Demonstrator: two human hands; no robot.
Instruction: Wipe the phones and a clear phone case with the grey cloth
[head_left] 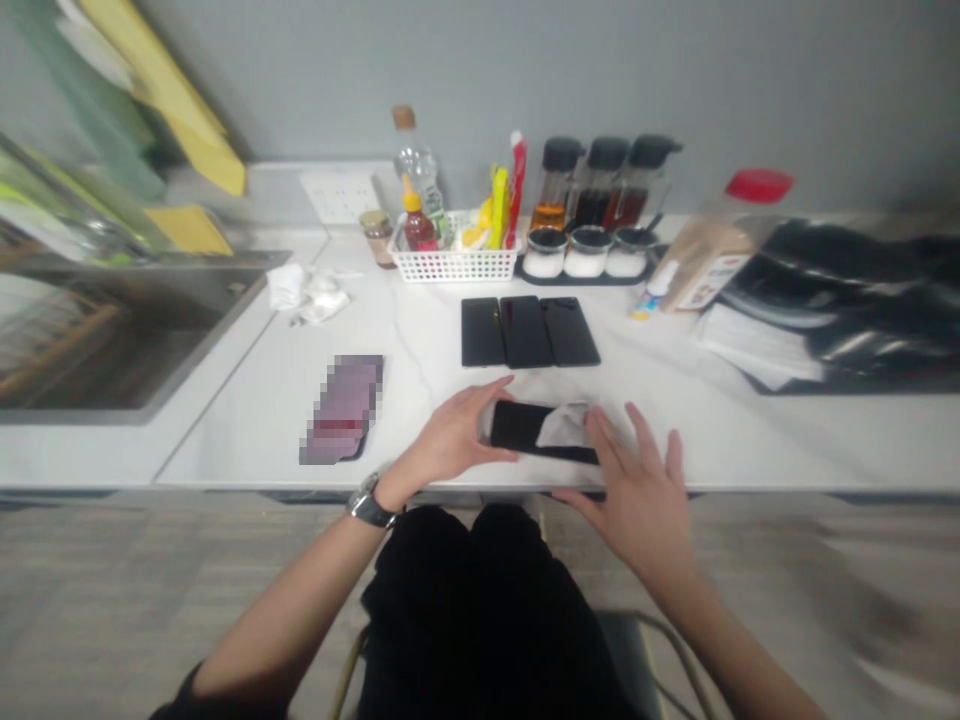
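In front of me, near the counter's front edge, a black smartphone [514, 425] is between my hands. My left hand [457, 435] grips its left end, with the thumb along the near side and the fingers along the far side. A crumpled white tissue [564, 427] covers part of the phone's right half. My right hand [641, 490] presses the tissue to the phone's right end with its front fingers, while the other fingers spread outward. Beyond it, three dark smartphones [529, 332] lie side by side. Another phone [345, 405], its screen pixelated, rests to the left.
Crumpled tissues [307, 292] lie beside the sink [142, 395] at left. Along the wall stand a white basket [454, 265] of condiments, sauce bottles [596, 185] and seasoning jars [586, 255]. A red-capped container [712, 260] and black plastic bags [870, 290] are at right.
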